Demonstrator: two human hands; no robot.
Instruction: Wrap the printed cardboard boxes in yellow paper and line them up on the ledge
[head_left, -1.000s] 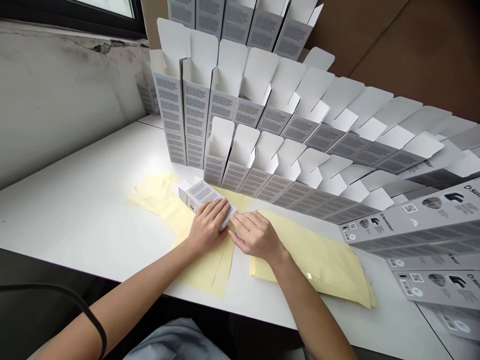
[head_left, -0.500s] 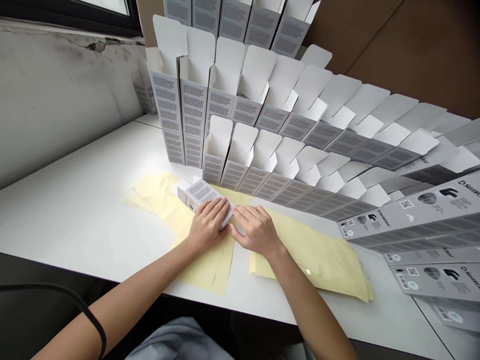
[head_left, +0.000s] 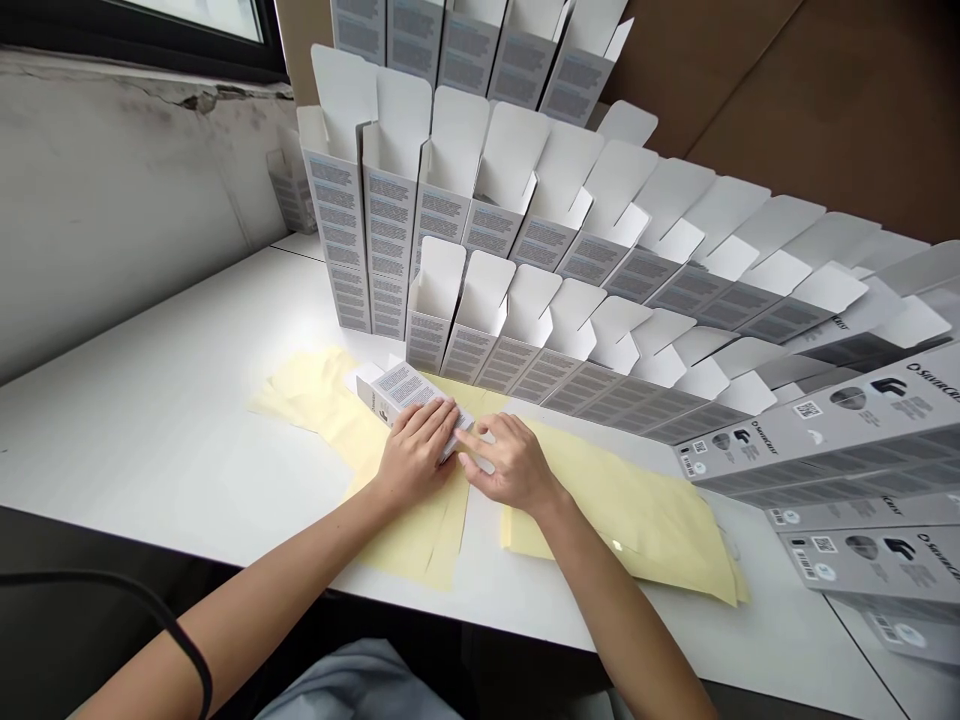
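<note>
Grey cloth point(head_left: 360, 685) nearest, below the hands, cut off by the lower edge. Left hand point(head_left: 416, 450) closed over the small box point(head_left: 401, 385), hiding its middle; right hand point(head_left: 506, 460) half-curled, index finger out to the box's near end, thumb apart. Box lies aslant, loose flap at its far end; contents not visible. Yellow sheet point(head_left: 409, 540) beneath box and left hand; yellow packet point(head_left: 630, 505) right of the right hand, partly covered by the forearm. Beyond both hands, a short row of boxes point(head_left: 495, 360), flaps up, pale inner walls showing, bottoms out of sight. Behind, taller boxes point(head_left: 390, 240), lower parts mostly hidden. Farthest row point(head_left: 465, 50) cropped above; fine print unreadable.
</note>
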